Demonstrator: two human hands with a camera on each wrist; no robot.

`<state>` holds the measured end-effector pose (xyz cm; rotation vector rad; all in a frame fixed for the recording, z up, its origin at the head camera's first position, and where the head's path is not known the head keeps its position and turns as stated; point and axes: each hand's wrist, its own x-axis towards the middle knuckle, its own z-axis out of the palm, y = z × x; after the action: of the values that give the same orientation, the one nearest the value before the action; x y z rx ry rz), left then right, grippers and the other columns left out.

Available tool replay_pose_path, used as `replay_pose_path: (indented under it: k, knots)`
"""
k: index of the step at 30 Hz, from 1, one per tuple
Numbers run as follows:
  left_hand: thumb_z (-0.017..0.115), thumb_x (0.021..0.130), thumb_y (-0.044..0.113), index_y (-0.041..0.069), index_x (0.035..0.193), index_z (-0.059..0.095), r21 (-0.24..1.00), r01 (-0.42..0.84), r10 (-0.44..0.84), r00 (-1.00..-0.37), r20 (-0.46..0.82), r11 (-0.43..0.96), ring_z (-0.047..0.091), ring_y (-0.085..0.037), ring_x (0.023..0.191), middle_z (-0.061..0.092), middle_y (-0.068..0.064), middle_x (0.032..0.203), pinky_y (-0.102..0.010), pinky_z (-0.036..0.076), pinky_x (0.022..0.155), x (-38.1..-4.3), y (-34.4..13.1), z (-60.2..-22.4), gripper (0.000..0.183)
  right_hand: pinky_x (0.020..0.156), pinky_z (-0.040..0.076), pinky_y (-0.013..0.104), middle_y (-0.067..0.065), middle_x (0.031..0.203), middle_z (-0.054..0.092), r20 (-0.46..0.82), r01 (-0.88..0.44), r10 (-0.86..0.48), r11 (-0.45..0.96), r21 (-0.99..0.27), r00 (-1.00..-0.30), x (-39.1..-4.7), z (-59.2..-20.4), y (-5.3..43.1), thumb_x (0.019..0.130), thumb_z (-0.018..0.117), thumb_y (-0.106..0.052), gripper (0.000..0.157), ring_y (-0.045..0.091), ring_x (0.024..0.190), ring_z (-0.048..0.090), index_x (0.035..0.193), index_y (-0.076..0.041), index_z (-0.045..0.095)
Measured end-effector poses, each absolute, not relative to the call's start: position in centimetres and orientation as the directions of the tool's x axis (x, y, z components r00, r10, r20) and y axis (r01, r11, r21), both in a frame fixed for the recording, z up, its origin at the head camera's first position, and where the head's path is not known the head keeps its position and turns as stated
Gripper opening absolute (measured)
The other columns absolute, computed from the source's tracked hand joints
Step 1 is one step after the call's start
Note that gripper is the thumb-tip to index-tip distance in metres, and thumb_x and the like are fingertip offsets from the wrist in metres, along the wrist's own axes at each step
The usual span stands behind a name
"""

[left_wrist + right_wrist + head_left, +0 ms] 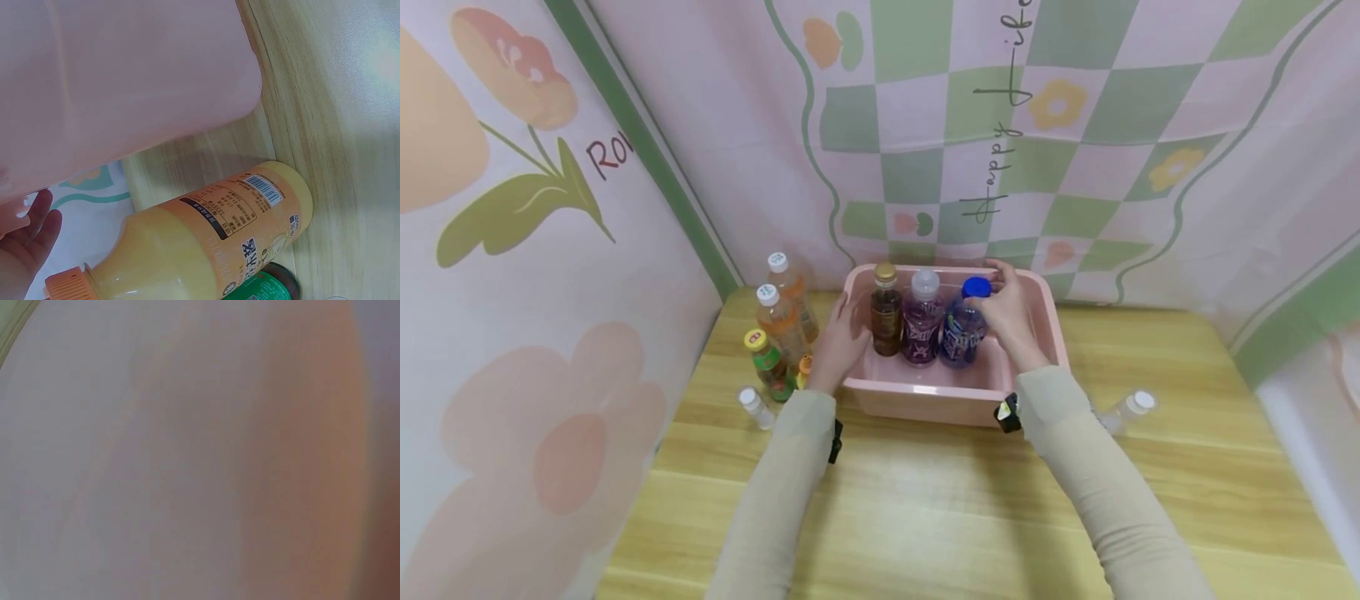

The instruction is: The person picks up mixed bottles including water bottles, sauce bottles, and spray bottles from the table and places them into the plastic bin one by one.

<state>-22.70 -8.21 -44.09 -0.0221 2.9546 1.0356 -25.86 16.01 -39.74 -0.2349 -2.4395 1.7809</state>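
"Three bottles upright inside the pink tub (925, 407): gold-capped amber bottle (887, 323), purple-drink bottle (922, 333), blue-capped bottle (961, 342) rightmost. Which step, then?"

"Handling the blue-capped one, judging by the grasp. Right hand (1009, 315) at its top, thumb and fingers pinching around the cap and neck. Setting down or taking out? Cannot tell."

"And the left hand (841, 348)?"

"On the tub's left rim, apparently gripping it, thumb to the inside. In the left wrist view, two fingers (48, 232) close together on the outside. Right wrist view too blurred to add anything."

"Next move?"

"Probably either a clean release or a straight lift. Best to steady the tub and avoid knocking the purple-drink bottle just beside."

"Outside the tub?"

"To the left, two white-capped orange bottles (784, 332), a yellow-capped jar (768, 363), an orange-capped juice bottle (212, 231) and a small clear bottle (756, 407). Far right, another small white-capped bottle (1129, 408)."

"Surface and room?"

"Pale wood-grain tabletop (917, 517). Behind, a green-and-pink checked hanging (913, 117) lettered 'Happy life'; on the left, a flower-printed wall covering (647, 308)."
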Motion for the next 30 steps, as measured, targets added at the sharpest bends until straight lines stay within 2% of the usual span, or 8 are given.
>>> replay_pose_path:
  k: [12, 30]
  knots:
    - [0.054, 0.092, 0.022, 0.013, 0.147, 0.036, 0.627, -0.007, -0.008, -1.0, -0.001, 0.779, 0.047, -0.034, 0.132, 0.02, -0.005, 0.161, -0.047, 0.045, 0.105, -22.56, -8.2, -43.83, 0.059, 0.107, 0.043, 0.045, 0.023, 0.131, 0.043, -0.015, 0.074, 0.184, 0.32, -0.945, -0.983, -26.06, -39.67, 16.11, 0.077, 0.063, 0.012, 0.073, 0.036, 0.123, 0.046, 0.143, -0.005, 0.037]
    - [0.054, 0.093, 0.022, 0.013, 0.148, 0.034, 0.618, -0.02, -0.011, -1.0, -0.019, 0.786, 0.049, -0.034, 0.129, 0.018, -0.004, 0.161, -0.047, 0.046, 0.104, -22.28, -8.14, -43.67, 0.06, 0.11, 0.041, 0.045, 0.026, 0.141, 0.04, -0.064, 0.112, 0.155, 0.326, -0.939, -0.986, -25.83, -39.54, 16.67, 0.083, 0.062, 0.006, 0.073, 0.038, 0.129, 0.042, 0.147, -0.004, 0.028]
